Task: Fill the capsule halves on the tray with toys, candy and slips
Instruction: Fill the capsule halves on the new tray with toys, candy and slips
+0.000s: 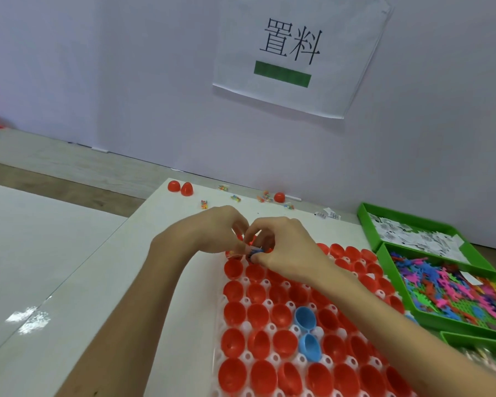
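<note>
tray: white, lies on the surface, nearest the camera; cups hold red capsule halves, open side up
near rows: red halves look unfilled - nothing visible inside them
blue halves: two, lying tilted mid-tray across the cups, not seated
near bin: green, at the right edge, contents blurred - can't tell, maybe candy
toy bin: green, just right of the tray, piled with mixed-colour plastic toys
left hand: over the tray's far-left corner, fingers curled down, pinching a small piece
right hand: meets the left one, fingers clenched on the same small piece; forearm crosses over the tray
small piece: blue and white, mostly hidden by fingertips; toy or slip, can't tell
step (judged): loading a far-corner half, task early
how to do it well: keep the pinch low over the target cup, drop the piece fully inside the rim so nothing pokes out, release one hand first, lift the forearm clear of the filled rows, reseat the blue halves before filling them
risk: sleeve-free forearm could nudge the loose halves
slip bin: green, behind the toy bin, full of paper slips
loose bits: red halves, candy packets and stray slips on the surface beyond the tray
sign: paper on the wall, two characters over a green bar
</note>
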{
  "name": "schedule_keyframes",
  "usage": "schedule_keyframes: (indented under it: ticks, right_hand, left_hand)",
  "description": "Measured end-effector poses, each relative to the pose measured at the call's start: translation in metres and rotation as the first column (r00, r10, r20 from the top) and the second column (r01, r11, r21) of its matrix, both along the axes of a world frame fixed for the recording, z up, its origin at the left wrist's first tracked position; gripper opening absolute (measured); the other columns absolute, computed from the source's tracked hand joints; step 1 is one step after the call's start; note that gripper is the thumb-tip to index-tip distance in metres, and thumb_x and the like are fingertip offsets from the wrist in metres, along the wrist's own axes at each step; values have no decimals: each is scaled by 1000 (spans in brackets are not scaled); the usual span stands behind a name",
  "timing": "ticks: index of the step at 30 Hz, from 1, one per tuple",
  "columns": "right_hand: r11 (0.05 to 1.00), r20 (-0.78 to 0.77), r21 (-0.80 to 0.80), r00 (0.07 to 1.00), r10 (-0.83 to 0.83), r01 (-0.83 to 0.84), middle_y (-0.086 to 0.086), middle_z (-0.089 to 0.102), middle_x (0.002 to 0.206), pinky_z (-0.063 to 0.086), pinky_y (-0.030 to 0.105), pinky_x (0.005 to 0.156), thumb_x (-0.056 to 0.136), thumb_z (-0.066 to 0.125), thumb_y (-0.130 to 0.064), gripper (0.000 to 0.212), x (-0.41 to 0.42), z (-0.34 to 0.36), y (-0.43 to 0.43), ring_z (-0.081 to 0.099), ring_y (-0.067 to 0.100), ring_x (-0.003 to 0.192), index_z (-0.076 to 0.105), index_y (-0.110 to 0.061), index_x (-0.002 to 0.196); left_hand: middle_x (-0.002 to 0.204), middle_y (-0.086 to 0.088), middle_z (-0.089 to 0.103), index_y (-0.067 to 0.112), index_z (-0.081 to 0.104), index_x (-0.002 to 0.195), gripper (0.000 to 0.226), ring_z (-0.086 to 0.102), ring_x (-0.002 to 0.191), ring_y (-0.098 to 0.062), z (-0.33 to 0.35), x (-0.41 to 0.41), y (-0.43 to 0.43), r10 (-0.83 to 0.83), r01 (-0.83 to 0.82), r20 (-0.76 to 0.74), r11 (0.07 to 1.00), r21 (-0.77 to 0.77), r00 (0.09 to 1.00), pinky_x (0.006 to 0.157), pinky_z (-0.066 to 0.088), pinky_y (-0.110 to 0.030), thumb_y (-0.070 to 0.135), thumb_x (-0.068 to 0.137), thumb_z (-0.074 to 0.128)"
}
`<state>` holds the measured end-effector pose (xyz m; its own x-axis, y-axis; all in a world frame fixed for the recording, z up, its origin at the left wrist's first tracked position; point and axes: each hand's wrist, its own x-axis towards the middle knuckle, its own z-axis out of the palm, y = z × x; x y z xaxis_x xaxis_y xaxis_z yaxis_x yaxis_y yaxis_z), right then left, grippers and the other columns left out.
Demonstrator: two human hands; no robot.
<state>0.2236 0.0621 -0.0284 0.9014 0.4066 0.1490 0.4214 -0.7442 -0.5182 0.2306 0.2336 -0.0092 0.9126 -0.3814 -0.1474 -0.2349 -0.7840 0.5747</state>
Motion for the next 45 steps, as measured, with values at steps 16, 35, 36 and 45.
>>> schedule_keyframes:
  ticks: [16, 35, 36, 45]
  right_hand:
    - [969, 3, 171, 984, -179, 176, -13, 69, 82, 44, 8, 60, 83, 74, -22, 11, 12, 18, -52, 62, -1, 70, 72, -33, 87]
    - [477, 24, -148, 486, -874, 866, 11, 74, 96, 48, 33, 79, 89, 70, -20, 11, 51, 1, -287, 65, 28, 90, 74, -14, 81]
    - [471, 40, -117, 478, -877, 874, 8, 72, 90, 49, 38, 86, 92, 68, -24, 14, 51, -1, -289, 64, 30, 92, 74, -16, 82]
    - [696, 18, 263, 717, -696, 669, 6, 72, 71, 51, 38, 64, 93, 70, -30, 20, -2, 38, -241, 61, 32, 62, 74, -20, 76]
  left_hand:
    - [100, 27, 50, 44, 64, 91, 20, 48, 110, -6, -15, 10, 4, 50, -47, 75, 998, -30, 996, 83, 37, -27, 50, 77, 76]
    - [105, 42, 48, 47, 61, 102, 13, 37, 99, 27, 17, -22, -52, -80, 123, 306, 985, -123, 949, 81, 30, -8, 47, 89, 61]
    - [106, 43, 48, 48, 61, 102, 13, 36, 100, 28, 18, -23, -54, -88, 131, 313, 984, -118, 946, 81, 30, -7, 47, 89, 60]
    - [104, 31, 64, 44, 65, 99, 13, 56, 100, 16, 24, -35, -77, -35, 123, 301, 953, -278, 953, 84, 41, -10, 45, 87, 62]
